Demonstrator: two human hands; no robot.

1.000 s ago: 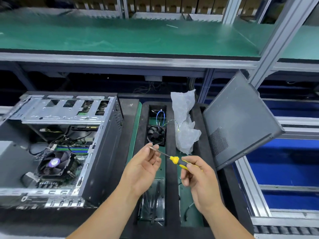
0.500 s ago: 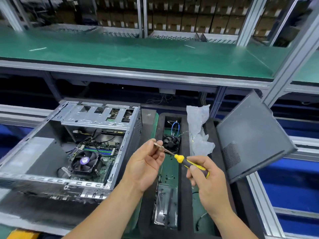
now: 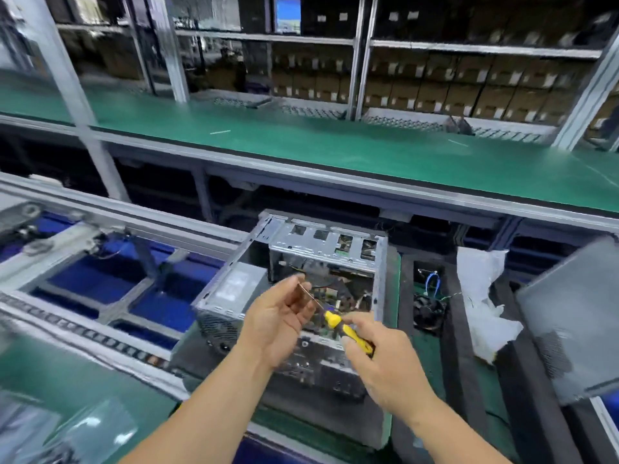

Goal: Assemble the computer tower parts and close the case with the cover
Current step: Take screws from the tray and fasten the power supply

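Item, my right hand (image 3: pixel 385 366): fingers curled round the yellow-and-black handle of a screwdriver (image 3: pixel 348 333), shaft slanting up and away to my left hand (image 3: pixel 278 324), whose fingertips pinch the tip. Item, open computer case (image 3: pixel 301 296): directly behind and beneath both hands, side uncovered, circuit boards and wiring showing. Item, grey side cover (image 3: pixel 569 329): well to the right of my grip, propped tilted, apart from the case.

Place: electronics assembly factory, at a line workstation.
Evidence: long green-matted bench (image 3: pixel 335 145); aluminium-framed conveyor line (image 3: pixel 100 236); shelving (image 3: pixel 469 48) stacked with cartons (image 3: pixel 485 98); open computer case (image 3: pixel 328 262) on the line.
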